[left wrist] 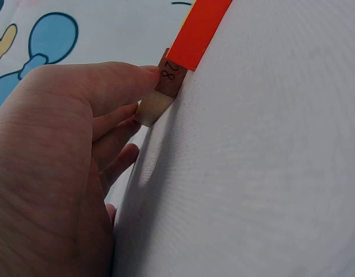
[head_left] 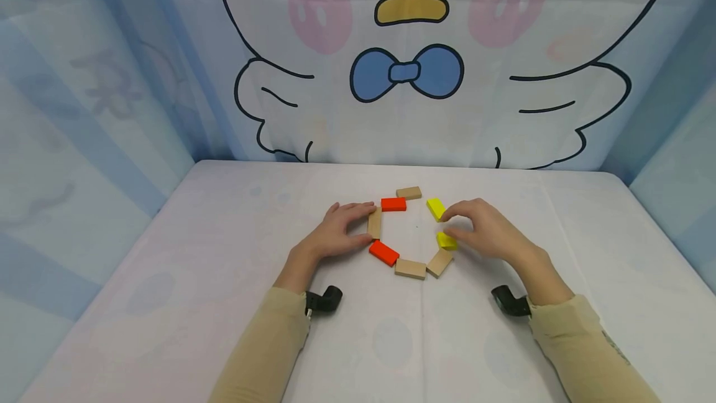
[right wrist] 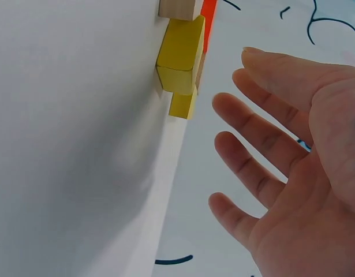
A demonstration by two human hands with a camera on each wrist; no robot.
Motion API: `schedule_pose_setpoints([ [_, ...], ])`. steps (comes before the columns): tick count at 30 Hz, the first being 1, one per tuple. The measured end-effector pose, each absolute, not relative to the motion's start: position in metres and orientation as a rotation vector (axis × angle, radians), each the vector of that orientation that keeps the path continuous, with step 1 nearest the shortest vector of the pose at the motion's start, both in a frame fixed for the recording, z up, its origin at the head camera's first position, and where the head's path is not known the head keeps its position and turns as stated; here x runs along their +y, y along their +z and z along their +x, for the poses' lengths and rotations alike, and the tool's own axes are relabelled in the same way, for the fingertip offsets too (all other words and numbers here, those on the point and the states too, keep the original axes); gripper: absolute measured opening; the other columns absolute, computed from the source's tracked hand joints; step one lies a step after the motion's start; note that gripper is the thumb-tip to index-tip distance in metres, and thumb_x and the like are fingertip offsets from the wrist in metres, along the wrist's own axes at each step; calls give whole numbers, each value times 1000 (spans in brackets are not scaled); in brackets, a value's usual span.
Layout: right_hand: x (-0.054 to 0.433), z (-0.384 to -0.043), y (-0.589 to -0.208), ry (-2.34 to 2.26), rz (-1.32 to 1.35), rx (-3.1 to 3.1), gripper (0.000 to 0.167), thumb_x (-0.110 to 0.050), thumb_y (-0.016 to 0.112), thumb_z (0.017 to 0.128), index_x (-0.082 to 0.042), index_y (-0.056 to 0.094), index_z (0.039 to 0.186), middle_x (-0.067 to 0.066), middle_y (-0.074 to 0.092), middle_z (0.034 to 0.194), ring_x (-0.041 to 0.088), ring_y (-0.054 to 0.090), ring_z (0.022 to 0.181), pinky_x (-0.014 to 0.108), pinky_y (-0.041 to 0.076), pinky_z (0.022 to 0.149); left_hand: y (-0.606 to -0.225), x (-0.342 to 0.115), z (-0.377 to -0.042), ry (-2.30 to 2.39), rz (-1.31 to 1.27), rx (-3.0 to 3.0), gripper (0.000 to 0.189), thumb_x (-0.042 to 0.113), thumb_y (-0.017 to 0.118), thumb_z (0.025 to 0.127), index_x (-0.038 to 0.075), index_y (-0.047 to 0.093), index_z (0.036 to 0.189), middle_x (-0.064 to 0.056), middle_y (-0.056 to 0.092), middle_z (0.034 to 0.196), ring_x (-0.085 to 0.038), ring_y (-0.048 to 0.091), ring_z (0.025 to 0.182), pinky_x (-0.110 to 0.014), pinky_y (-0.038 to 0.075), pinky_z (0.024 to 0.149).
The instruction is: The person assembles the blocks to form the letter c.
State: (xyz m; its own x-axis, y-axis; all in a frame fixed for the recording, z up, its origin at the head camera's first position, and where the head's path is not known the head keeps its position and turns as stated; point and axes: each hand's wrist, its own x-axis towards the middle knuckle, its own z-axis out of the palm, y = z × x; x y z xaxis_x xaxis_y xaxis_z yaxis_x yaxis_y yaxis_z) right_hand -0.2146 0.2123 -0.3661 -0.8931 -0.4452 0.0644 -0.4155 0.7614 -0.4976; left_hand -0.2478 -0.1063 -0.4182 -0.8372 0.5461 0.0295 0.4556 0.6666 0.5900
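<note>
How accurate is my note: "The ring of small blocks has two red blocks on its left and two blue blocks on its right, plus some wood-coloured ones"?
Not quite: the two blocks on the right are yellow, not blue, as the head view shows. The red blocks and the wood-coloured ones are as you noted.

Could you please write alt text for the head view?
Eight plain, red and yellow wooden blocks form an uneven ring on a white tabletop. A person's left hand touches a plain block; their right hand is beside two yellow blocks. A cartoon backdrop rises behind.
</note>
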Motion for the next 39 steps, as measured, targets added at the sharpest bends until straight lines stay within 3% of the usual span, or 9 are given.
schedule_pose_setpoints([
  [21, 171, -255, -346, -661, -726, 2872, 26, -8, 71, 94, -1, 71, 119, 15, 67, 123, 40, 53, 121, 56, 43, 104, -418, -106, -248, 905, 844, 2730, 64, 33, 65, 95, 15, 46, 153, -1, 42, 157, -26, 31, 146, -51, 2, 121],
  [29, 154, -271, -346, -599, -750, 2835, 27, -6, 72, 93, -3, 71, 120, 12, 69, 120, 36, 56, 117, 52, 45, 103, -418, -107, -248, 896, 835, 2731, 64, 33, 64, 95, 17, 46, 154, 0, 43, 157, -25, 31, 146, -51, 2, 121],
  [39, 136, -285, -346, -600, -724, 2760, 30, -3, 68, 94, -2, 69, 125, 14, 65, 127, 34, 54, 119, 50, 45, 104, -420, -108, -250, 924, 860, 2724, 63, 33, 64, 94, 16, 47, 153, 0, 44, 156, -25, 32, 145, -51, 3, 121],
])
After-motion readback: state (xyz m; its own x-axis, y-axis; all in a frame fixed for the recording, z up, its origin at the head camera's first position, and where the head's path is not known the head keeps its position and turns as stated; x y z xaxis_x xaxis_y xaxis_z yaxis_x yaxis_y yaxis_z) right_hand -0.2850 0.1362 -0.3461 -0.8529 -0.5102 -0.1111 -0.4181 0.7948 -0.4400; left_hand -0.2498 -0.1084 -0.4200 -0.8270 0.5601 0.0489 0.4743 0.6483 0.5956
